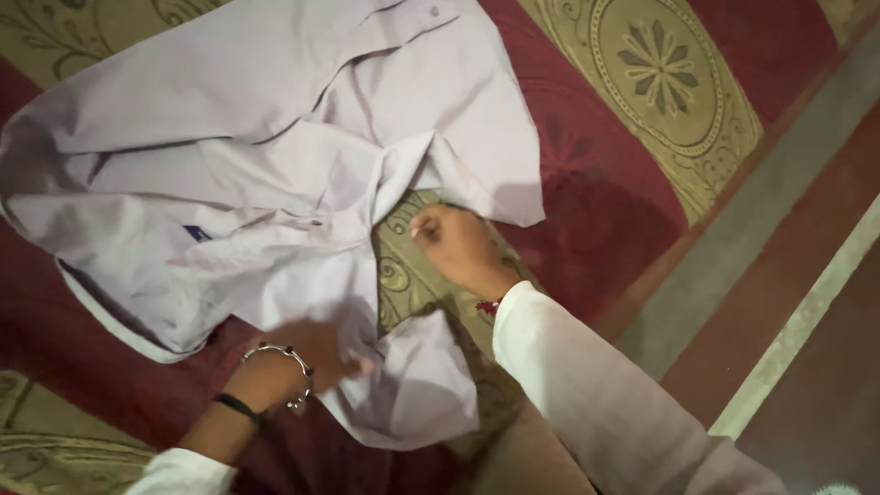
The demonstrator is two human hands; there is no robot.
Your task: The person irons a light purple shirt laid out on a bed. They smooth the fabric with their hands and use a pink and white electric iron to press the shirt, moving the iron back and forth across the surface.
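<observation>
A pale lilac shirt (266, 156) lies rumpled and spread on a patterned carpet (596, 211). My left hand (316, 353), with a silver bracelet and a black band on the wrist, pinches the shirt's lower cloth near a loose flap (422, 385). My right hand (458, 246), in a white sleeve, is closed into a fist at the shirt's edge near the middle; whether it grips cloth is unclear. A small dark blue label (195, 233) shows on the shirt's left part.
The carpet is dark red with olive and gold ornament, including a round floral medallion (657, 60) at the upper right. A grey and reddish-brown striped floor strip (779, 266) runs diagonally along the carpet's right edge.
</observation>
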